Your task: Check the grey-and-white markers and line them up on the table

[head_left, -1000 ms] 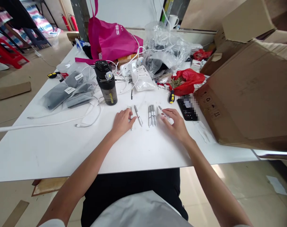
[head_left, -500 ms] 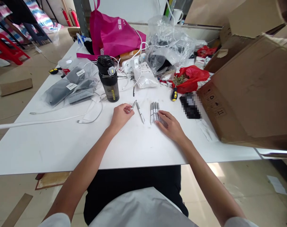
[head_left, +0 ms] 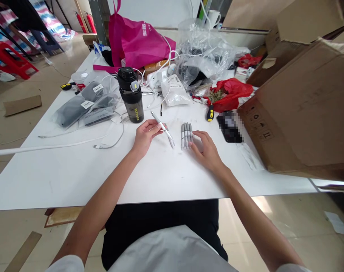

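Observation:
A grey-and-white pen (head_left: 160,121) is pinched between the thumb and fingers of my left hand (head_left: 145,136), tilted with its grey end up and left. Its lower end overlaps a second pen (head_left: 171,141) lying on the white table (head_left: 155,177); whether they touch I cannot tell. To the right, several similar pens (head_left: 186,136) lie side by side in a neat row. My right hand (head_left: 207,150) rests at the right side of that row, fingers apart, with thumb and index fingertips at the outermost pen.
A black bottle (head_left: 130,96) stands beyond my left hand, near bagged dark items (head_left: 72,109) and white cables. Behind are a magenta bag (head_left: 140,41) and clear plastic. A screwdriver (head_left: 210,113), red bag (head_left: 234,90), pixelated dark object (head_left: 230,127) and large cardboard box (head_left: 302,117) are on the right.
The pen in my left hand has swung round and now slants down to the right over the lying pen. My right fingers have shifted slightly right, off the top of the row.

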A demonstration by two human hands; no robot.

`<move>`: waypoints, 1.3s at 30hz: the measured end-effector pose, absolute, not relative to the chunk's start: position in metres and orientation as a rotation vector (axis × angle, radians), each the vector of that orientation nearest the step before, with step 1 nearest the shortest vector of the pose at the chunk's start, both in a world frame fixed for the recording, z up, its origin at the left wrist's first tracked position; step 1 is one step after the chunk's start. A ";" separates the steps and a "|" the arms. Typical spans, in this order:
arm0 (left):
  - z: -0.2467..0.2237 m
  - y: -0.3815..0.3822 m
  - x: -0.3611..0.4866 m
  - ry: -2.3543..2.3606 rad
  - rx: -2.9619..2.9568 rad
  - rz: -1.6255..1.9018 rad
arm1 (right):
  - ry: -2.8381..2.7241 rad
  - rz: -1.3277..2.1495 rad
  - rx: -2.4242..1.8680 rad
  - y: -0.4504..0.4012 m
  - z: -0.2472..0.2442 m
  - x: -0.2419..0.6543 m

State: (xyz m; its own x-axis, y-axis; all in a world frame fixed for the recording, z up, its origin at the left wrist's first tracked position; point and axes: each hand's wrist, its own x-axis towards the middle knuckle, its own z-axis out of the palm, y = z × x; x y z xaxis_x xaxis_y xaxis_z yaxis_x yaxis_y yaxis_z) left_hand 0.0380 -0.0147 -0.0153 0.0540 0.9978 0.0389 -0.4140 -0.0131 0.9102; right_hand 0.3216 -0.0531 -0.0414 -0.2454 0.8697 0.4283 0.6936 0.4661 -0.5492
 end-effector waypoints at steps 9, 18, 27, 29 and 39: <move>-0.023 -0.015 0.046 0.862 0.988 1.369 | -2.048 0.755 -0.929 -0.012 -0.009 0.229; -0.017 -0.016 0.038 0.878 1.030 1.345 | -1.983 0.547 -1.092 -0.013 -0.035 0.239; -0.019 -0.019 0.046 0.713 1.043 1.303 | -2.122 0.463 -1.110 -0.014 -0.033 0.242; -0.020 -0.019 0.046 0.768 1.047 1.330 | -2.148 0.456 -1.110 -0.015 -0.034 0.242; -0.020 -0.018 0.046 0.809 0.999 1.360 | -2.223 0.332 -1.103 -0.013 -0.039 0.243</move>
State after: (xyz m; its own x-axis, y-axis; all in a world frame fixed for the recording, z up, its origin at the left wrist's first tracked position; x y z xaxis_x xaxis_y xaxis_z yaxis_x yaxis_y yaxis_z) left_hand 0.0458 -0.0184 -0.0197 0.0734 0.9933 0.0897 -0.3950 -0.0536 0.9171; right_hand 0.2426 -0.0130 -0.0392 -0.4529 0.7846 0.4235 0.6267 0.6180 -0.4747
